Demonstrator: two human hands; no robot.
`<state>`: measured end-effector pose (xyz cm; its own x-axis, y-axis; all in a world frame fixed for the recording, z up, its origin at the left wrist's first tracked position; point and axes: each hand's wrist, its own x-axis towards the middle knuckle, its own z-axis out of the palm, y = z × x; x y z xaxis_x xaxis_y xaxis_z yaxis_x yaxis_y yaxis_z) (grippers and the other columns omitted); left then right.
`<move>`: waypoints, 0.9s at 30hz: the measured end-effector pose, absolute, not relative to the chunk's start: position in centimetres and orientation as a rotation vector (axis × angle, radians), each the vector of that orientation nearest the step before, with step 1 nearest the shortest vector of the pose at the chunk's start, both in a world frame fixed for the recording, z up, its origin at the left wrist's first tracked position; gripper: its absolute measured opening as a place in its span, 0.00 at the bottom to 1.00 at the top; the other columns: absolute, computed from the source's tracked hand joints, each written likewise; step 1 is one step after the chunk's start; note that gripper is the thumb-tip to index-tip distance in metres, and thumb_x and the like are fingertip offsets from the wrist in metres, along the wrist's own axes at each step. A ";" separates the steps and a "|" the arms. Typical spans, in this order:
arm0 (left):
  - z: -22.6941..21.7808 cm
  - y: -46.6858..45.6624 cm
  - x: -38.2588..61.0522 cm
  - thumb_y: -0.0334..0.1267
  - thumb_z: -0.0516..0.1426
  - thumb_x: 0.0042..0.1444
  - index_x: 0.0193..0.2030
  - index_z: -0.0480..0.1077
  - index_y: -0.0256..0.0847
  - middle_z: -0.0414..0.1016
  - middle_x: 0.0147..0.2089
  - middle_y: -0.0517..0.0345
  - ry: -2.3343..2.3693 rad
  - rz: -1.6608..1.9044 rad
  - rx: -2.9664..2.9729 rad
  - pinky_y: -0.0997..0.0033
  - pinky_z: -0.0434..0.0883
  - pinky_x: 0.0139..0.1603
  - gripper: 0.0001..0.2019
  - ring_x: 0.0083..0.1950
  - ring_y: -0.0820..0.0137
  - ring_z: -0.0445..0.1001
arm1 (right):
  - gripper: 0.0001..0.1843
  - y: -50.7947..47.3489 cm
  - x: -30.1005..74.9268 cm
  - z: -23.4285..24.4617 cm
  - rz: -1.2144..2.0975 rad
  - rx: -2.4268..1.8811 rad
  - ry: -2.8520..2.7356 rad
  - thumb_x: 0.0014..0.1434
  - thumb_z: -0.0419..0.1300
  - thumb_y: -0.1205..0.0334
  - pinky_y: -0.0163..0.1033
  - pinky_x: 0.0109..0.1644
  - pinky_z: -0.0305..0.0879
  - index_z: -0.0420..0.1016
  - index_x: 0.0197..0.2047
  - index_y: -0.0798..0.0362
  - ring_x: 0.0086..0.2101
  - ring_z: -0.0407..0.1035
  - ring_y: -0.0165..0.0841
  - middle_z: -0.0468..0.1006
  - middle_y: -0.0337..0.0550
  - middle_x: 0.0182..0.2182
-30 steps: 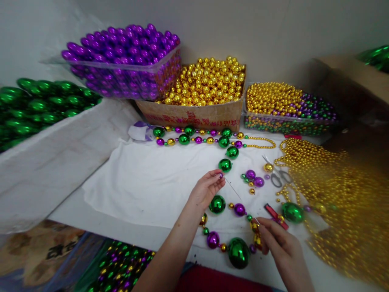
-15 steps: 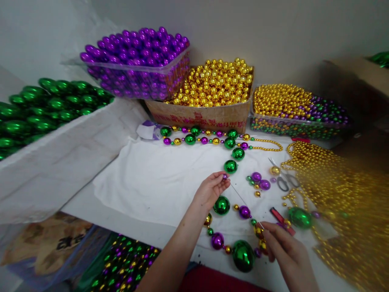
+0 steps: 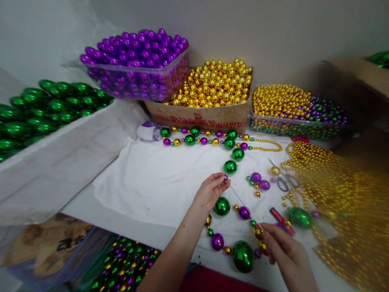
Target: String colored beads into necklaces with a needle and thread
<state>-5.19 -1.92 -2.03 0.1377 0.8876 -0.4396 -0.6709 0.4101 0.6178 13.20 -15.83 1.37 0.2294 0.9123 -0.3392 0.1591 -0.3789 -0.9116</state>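
Note:
My left hand (image 3: 210, 190) pinches a small purple bead (image 3: 225, 177) at the tip of a thin needle (image 3: 240, 198). The needle runs down and right to my right hand (image 3: 284, 249), which is closed on its other end. A strand of green, purple and gold beads (image 3: 231, 144) lies on the white cloth (image 3: 158, 182) and curls round below my hands, with a large green bead (image 3: 243, 255) by my right hand. Loose purple and gold beads (image 3: 258, 182) lie just right of my left hand.
At the back stand a tub of purple balls (image 3: 136, 61), a cardboard box of gold balls (image 3: 212, 85) and a tray of small mixed beads (image 3: 298, 109). Green balls (image 3: 45, 105) fill a box on the left. Gold bead strings (image 3: 343, 194) pile at the right, beside scissors (image 3: 282, 178).
The view has shifted slightly; my hands keep the same hold on the bead and needle, with almost no movement between them.

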 end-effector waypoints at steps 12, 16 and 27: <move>0.4 -3.6 -3.1 0.25 0.67 0.41 0.41 0.69 0.37 0.74 0.37 0.57 0.807 1.132 0.365 0.72 0.72 0.42 0.19 0.36 0.72 0.76 | 0.21 -13.2 11.6 0.2 1.299 -1.588 -0.997 0.56 0.57 0.44 0.31 0.21 0.51 0.73 0.40 0.54 0.19 0.58 0.28 0.62 0.32 0.16; 0.7 -4.4 -2.1 0.30 0.67 0.43 0.35 0.70 0.35 0.74 0.36 0.56 0.784 1.065 0.436 0.71 0.71 0.41 0.13 0.36 0.71 0.75 | 0.18 -11.8 11.6 -0.3 1.328 -1.503 -1.001 0.57 0.58 0.45 0.31 0.21 0.52 0.69 0.35 0.54 0.19 0.57 0.28 0.61 0.32 0.16; 0.6 -4.7 -1.8 0.34 0.68 0.43 0.32 0.71 0.35 0.75 0.34 0.55 0.777 1.025 0.488 0.69 0.70 0.40 0.11 0.35 0.71 0.74 | 0.15 -11.4 11.2 -0.1 1.282 -1.510 -1.011 0.59 0.57 0.48 0.31 0.22 0.52 0.66 0.40 0.52 0.19 0.58 0.27 0.62 0.30 0.17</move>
<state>-1.79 -4.74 0.64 0.2955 0.8923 -0.3413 -0.5694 0.4513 0.6871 11.16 -11.36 -0.07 0.1334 0.9541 -0.2681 0.0383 -0.2753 -0.9606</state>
